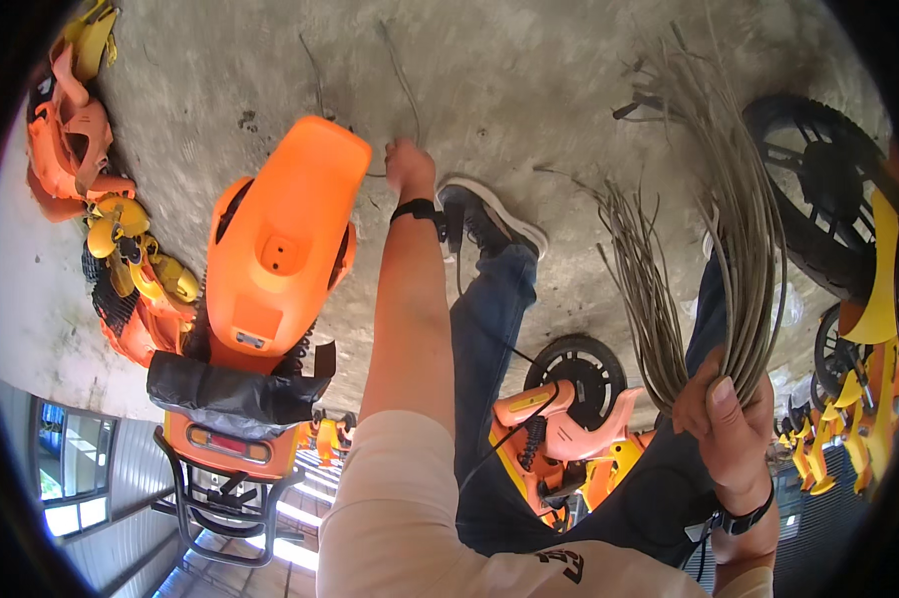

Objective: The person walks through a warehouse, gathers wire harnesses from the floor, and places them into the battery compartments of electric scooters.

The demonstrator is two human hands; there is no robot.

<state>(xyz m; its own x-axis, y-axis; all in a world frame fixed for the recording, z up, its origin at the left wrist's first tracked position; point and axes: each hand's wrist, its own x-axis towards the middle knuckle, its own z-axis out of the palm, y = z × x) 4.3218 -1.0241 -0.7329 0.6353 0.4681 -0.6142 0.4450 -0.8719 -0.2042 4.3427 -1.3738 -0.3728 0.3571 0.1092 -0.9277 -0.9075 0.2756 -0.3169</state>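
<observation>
My right hand (727, 414) is closed round a thick bundle of thin grey cables (747, 249), gripped near its bend. Two loose tails of the bundle fan out away from me, and their far ends are a little blurred. Stretched out toward the concrete floor, my left hand (410, 167) has its fingers curled round a single grey cable (410, 95) that runs away from me. A short end of cable pokes out on the hand's left side. Just left of it, a second thin cable (315, 75) lies on the floor.
An orange scooter (295, 229) with a black rear rack stands close to my left arm. Orange and yellow body panels (71, 149) are heaped at far left. A black wheel (823, 189) is at right. My shoe (489, 214) is beside my left hand.
</observation>
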